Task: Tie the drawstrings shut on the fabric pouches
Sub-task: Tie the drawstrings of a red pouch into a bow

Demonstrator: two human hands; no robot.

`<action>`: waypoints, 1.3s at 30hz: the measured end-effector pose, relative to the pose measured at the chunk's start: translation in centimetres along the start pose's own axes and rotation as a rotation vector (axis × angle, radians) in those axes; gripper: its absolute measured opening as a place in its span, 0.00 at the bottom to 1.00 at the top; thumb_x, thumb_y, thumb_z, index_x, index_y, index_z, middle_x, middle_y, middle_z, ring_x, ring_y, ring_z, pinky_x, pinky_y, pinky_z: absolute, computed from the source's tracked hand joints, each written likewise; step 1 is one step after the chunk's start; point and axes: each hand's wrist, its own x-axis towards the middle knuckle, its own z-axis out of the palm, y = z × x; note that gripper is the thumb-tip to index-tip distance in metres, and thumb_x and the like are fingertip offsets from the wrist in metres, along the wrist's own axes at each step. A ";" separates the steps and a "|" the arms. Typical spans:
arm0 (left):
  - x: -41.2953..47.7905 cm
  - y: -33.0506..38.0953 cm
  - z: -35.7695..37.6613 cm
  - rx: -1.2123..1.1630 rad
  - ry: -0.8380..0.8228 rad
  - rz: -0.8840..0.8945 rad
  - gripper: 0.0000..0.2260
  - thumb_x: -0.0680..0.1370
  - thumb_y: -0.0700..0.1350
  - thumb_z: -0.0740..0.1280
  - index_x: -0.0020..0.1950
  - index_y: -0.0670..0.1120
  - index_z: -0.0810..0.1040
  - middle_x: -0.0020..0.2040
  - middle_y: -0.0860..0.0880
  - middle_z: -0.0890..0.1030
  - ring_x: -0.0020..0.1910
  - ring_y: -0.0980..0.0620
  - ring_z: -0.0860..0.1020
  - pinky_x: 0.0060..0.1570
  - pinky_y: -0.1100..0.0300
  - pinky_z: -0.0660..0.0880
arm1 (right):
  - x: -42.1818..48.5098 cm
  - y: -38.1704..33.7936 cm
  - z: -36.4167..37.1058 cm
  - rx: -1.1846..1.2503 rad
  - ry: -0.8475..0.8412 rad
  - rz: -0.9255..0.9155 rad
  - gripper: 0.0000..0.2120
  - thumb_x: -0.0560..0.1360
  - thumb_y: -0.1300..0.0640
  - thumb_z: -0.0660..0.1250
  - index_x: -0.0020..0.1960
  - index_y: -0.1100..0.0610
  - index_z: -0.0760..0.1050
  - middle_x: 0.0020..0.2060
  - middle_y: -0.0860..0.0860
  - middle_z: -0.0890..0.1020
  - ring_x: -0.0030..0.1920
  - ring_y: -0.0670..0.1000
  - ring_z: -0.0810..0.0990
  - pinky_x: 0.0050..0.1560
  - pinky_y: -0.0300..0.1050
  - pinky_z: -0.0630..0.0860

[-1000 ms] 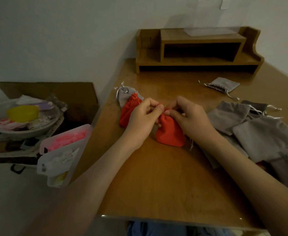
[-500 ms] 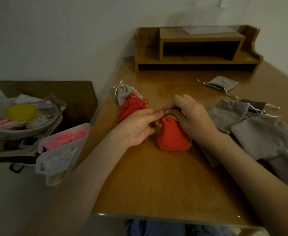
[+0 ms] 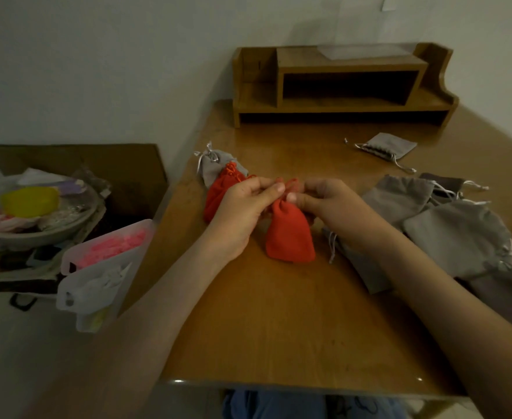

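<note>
A red fabric pouch [image 3: 289,237] lies on the wooden table [image 3: 278,322] with its gathered neck pointing away from me. My left hand [image 3: 242,213] and my right hand [image 3: 330,204] meet at that neck, each pinching the pouch's red drawstring between thumb and fingertips. Behind my left hand lies a second red pouch [image 3: 218,192] with a knotted cord, and behind it a grey pouch [image 3: 215,163] with tied silver strings. Several grey pouches [image 3: 457,237] are piled at the right. One more grey pouch [image 3: 387,146] lies apart at the back.
A wooden desk organiser [image 3: 342,86] stands at the table's back edge against the wall. Left of the table are a cardboard box [image 3: 76,164] holding a bowl of odds and ends [image 3: 34,213] and a translucent plastic box [image 3: 103,267] with pink and white items.
Both hands have stayed at the red pouch's neck, working the drawstring. The pouch has turned so that its body lies towards me, and its neck is drawn tighter.
</note>
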 end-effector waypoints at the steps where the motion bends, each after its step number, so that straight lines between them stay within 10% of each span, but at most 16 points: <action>1: 0.0 0.0 0.0 0.031 0.016 0.023 0.07 0.78 0.41 0.66 0.53 0.42 0.80 0.44 0.45 0.84 0.44 0.51 0.81 0.50 0.58 0.76 | 0.0 0.1 0.0 0.019 -0.032 0.029 0.06 0.77 0.58 0.65 0.51 0.59 0.78 0.45 0.63 0.81 0.42 0.55 0.77 0.42 0.43 0.75; 6: -0.2 0.0 0.1 0.073 0.022 0.067 0.03 0.77 0.40 0.67 0.49 0.45 0.80 0.46 0.38 0.83 0.46 0.40 0.82 0.53 0.45 0.76 | 0.0 0.4 -0.1 0.085 -0.077 0.080 0.10 0.76 0.58 0.66 0.54 0.62 0.79 0.45 0.61 0.81 0.40 0.52 0.77 0.39 0.40 0.75; 14: 0.0 -0.3 -0.1 0.158 0.036 0.143 0.04 0.79 0.42 0.65 0.50 0.45 0.80 0.40 0.51 0.82 0.41 0.55 0.80 0.45 0.60 0.76 | 0.1 0.3 0.2 0.044 -0.008 -0.025 0.06 0.78 0.60 0.65 0.51 0.60 0.77 0.34 0.49 0.78 0.30 0.40 0.74 0.32 0.35 0.69; 24: 0.2 0.1 -0.1 -0.008 0.033 -0.080 0.08 0.80 0.38 0.63 0.41 0.42 0.77 0.32 0.50 0.71 0.30 0.59 0.71 0.37 0.65 0.69 | 0.0 1.1 0.4 -0.658 0.183 -0.493 0.02 0.77 0.60 0.66 0.49 0.58 0.76 0.34 0.48 0.75 0.34 0.41 0.71 0.35 0.31 0.66; 36: -0.3 1.1 -0.2 -0.340 -0.177 0.020 0.07 0.73 0.39 0.66 0.39 0.47 0.82 0.36 0.49 0.80 0.39 0.52 0.76 0.54 0.48 0.69 | -0.1 0.3 -0.4 0.267 -0.176 -0.193 0.05 0.75 0.58 0.63 0.47 0.59 0.76 0.43 0.59 0.75 0.43 0.56 0.71 0.44 0.45 0.69; 39: -0.6 1.4 -0.3 -0.317 -0.230 0.040 0.04 0.72 0.38 0.64 0.41 0.45 0.78 0.33 0.51 0.80 0.35 0.55 0.78 0.48 0.57 0.72 | 0.0 0.4 -0.5 0.316 -0.233 -0.155 0.05 0.74 0.58 0.63 0.47 0.59 0.74 0.40 0.58 0.75 0.40 0.54 0.73 0.43 0.42 0.70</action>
